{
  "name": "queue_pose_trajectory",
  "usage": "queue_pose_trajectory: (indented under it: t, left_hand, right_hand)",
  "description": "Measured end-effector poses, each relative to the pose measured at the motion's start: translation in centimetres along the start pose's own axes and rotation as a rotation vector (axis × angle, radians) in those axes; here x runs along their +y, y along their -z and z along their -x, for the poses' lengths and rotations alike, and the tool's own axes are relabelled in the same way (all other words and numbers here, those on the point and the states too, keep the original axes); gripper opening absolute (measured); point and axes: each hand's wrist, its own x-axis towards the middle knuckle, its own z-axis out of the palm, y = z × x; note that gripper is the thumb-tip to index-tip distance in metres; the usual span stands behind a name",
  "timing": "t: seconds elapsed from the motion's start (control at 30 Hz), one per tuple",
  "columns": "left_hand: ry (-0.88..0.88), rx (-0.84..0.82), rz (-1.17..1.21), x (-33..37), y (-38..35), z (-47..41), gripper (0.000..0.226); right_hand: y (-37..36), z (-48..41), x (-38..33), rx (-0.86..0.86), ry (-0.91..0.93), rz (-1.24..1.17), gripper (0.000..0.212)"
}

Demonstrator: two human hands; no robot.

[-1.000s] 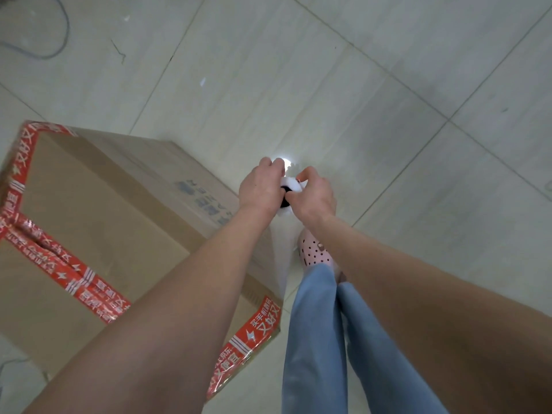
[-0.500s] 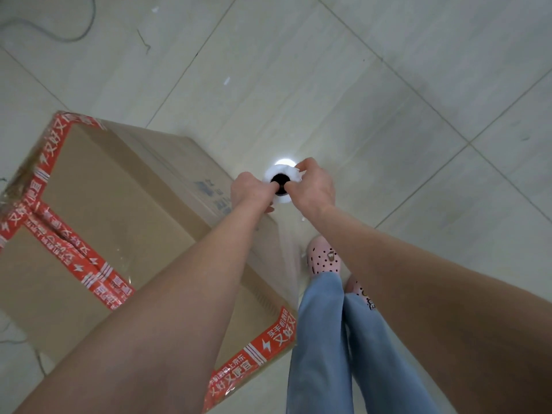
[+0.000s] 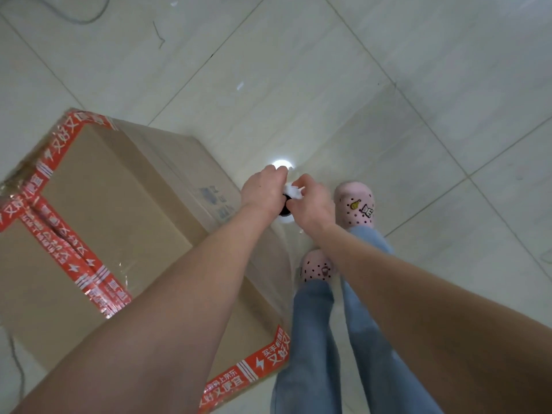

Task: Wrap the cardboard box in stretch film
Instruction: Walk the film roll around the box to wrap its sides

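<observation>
Legs: blue jeans at 6 o'clock, with two pink clogs, one just under the right forearm, the other farther out at 2 o'clock from it.
Box: the cardboard box stands on the floor at 9 o'clock of the hands, sealed with red printed tape along seams and corners.
Film: clear stretch film clings to the box's near corner and runs up to the hands.
Left hand: the left hand is curled tight around the roll, fingers wrapped over its top.
Right hand: the right hand is clenched on the same roll from 3 o'clock, touching the left.
Roll: white end and dark core show between the hands, just beside the box's right edge.
Floor: pale tiles; a grey cable lies at 11 o'clock, far off.
</observation>
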Motion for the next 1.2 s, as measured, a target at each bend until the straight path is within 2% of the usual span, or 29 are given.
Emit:
queue_pose_trajectory:
  t: [0.1,0.23,0.33,0.43,0.47,0.53,0.7,0.77,0.83,0.93,1.03,1.2]
  left_hand:
    - [0.122,-0.014,0.12,-1.1,0.6,-0.7,0.017]
    - [0.423,0.005,0.412,-3.4,1.4,-1.6,0.011]
    - [0.646,0.051,0.706,-4.6,1.2,-2.1,0.017]
    - [0.787,0.051,0.941,-5.2,1.6,-2.1,0.028]
    - [0.781,0.026,0.91,-5.6,1.8,-2.2,0.03]
    - [0.687,-0.018,0.686,-5.9,2.5,-2.5,0.033]
    - [0.228,0.024,0.184,-5.5,4.8,-4.3,0.037]
    - [0.138,0.02,0.103,-5.8,5.1,-5.0,0.028]
    - [0.148,0.035,0.111,-6.6,5.3,-5.3,0.02]
    - [0.289,0.05,0.231,-7.7,5.3,-5.3,0.012]
    - [0.492,0.065,0.402,-8.8,5.2,-5.2,0.011]
    - [0.896,0.197,0.862,-10.2,4.9,-4.8,0.012]
  right_hand:
    - [0.3,-0.8,-1.5,-0.04,0.031,0.065,0.03]
    - [0.8,-2.5,-3.8,-0.082,0.04,0.086,0.043]
    - [0.2,-3.5,-5.7,-0.127,0.019,0.052,0.048]
    - [-0.5,-4.4,-7.5,-0.152,0.044,0.049,0.04]
    - [-0.6,-4.7,-8.0,-0.154,0.048,0.058,0.039]
    - [-0.7,-5.0,-8.6,-0.163,0.046,0.062,0.039]
    - [-0.8,-5.5,-9.2,-0.215,0.047,0.107,0.035]
    - [-0.8,-6.0,-9.7,-0.226,0.061,0.132,0.032]
    - [-0.7,-6.6,-10.3,-0.249,0.089,0.188,0.032]
    - [-1.0,-7.3,-11.6,-0.287,0.129,0.285,0.036]
    - [-1.4,-7.6,-12.9,-0.252,0.15,0.326,0.039]
    - [-2.5,-7.9,-15.2,-0.224,0.176,0.291,0.039]
